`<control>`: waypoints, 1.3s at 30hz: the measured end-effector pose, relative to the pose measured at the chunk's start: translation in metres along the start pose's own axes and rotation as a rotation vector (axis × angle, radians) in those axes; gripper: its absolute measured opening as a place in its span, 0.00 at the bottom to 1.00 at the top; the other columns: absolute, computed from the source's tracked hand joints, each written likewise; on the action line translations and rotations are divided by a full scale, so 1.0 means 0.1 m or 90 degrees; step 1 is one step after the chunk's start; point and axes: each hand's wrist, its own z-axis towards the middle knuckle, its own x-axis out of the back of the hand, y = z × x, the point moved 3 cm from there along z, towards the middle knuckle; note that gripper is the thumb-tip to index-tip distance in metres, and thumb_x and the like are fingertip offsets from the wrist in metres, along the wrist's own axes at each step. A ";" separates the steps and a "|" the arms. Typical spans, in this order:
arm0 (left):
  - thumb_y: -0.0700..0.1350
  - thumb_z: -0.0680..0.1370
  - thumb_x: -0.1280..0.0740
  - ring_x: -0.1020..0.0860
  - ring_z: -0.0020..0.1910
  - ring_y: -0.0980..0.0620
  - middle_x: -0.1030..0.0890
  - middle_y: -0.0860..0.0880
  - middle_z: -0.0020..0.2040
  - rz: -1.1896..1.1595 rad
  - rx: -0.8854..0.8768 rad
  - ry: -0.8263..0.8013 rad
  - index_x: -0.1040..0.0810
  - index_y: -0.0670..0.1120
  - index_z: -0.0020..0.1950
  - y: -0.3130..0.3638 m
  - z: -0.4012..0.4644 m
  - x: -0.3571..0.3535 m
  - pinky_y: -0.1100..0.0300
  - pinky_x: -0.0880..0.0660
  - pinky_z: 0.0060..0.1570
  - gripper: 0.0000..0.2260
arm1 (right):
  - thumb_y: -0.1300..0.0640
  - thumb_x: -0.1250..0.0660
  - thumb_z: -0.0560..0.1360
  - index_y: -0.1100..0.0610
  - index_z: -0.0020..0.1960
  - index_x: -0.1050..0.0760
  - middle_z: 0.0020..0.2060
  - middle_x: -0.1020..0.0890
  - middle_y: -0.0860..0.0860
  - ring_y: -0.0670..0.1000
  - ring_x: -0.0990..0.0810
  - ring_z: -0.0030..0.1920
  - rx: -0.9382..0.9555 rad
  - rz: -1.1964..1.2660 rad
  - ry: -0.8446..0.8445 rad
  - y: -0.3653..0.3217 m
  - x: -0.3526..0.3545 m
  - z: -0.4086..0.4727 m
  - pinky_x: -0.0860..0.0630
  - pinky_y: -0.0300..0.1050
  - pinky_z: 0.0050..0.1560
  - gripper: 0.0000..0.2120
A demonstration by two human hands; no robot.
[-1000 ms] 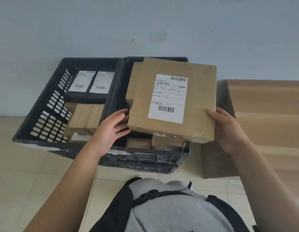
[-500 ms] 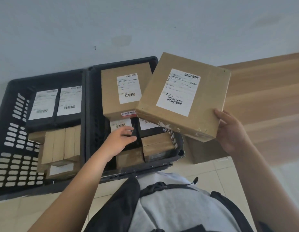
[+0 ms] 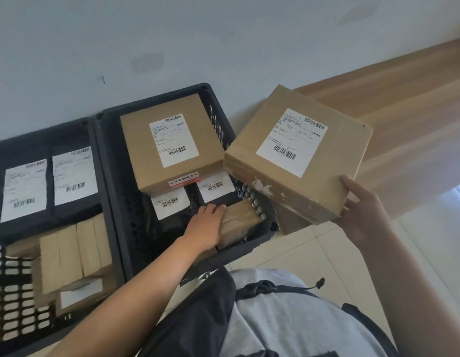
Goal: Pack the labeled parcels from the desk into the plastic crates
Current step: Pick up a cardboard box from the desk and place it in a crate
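Note:
My right hand point(image 3: 363, 215) holds a large brown cardboard parcel point(image 3: 301, 161) with a white barcode label by its near right corner, tilted, just right of the right dark plastic crate point(image 3: 110, 176). My left hand point(image 3: 205, 225) is inside that crate, its fingers laid over the small brown boxes point(image 3: 239, 220) at the front right. Another large labeled brown parcel point(image 3: 169, 140) lies at the back of this crate over two black labeled packets point(image 3: 216, 188). The left crate point(image 3: 15, 292) holds two black labeled packets point(image 3: 48, 186) and several upright brown boxes point(image 3: 74, 251).
Both crates stand on the tiled floor point(image 3: 288, 253) against a pale wall point(image 3: 146, 47). A wooden desk point(image 3: 404, 104) runs along the right, its end panel next to the right crate. My grey top and dark straps fill the bottom of the view.
My left hand has let go of the big parcel and gone down into the right crate onto the small boxes. My right hand alone carries the parcel, now shifted right of the crate.

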 end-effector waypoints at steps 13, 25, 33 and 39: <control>0.52 0.70 0.22 0.32 0.73 0.46 0.32 0.48 0.76 -0.209 0.035 -0.006 0.40 0.51 0.82 -0.11 -0.36 0.56 0.52 0.31 0.69 0.45 | 0.51 0.32 0.80 0.59 0.58 0.21 0.44 0.13 0.57 0.64 0.20 0.54 -0.006 0.080 0.027 0.15 -0.02 -0.16 0.29 0.69 0.71 0.13; 0.50 0.72 0.21 0.31 0.71 0.47 0.31 0.51 0.76 -0.295 0.102 0.250 0.37 0.55 0.80 -0.87 -0.90 2.16 0.49 0.29 0.62 0.40 | 0.49 0.29 0.77 0.60 0.58 0.21 0.48 0.14 0.59 0.63 0.19 0.52 -0.021 0.102 -0.017 0.20 -0.17 -0.22 0.31 0.67 0.73 0.16; 0.43 0.71 0.21 0.27 0.63 0.48 0.25 0.49 0.67 -0.296 0.089 0.201 0.33 0.48 0.79 -1.05 -0.12 2.70 0.52 0.29 0.59 0.39 | 0.52 0.35 0.82 0.56 0.55 0.22 0.29 0.16 0.49 0.51 0.18 0.30 0.007 0.050 -0.016 0.21 -0.21 -0.36 0.26 0.52 0.42 0.09; 0.39 0.71 0.22 0.27 0.67 0.45 0.27 0.46 0.72 -0.261 0.108 0.156 0.35 0.49 0.80 -1.22 0.19 2.74 0.50 0.28 0.64 0.40 | 0.53 0.36 0.82 0.56 0.55 0.21 0.35 0.14 0.51 0.57 0.21 0.41 -0.016 0.029 -0.042 0.29 -0.14 -0.41 0.26 0.55 0.44 0.09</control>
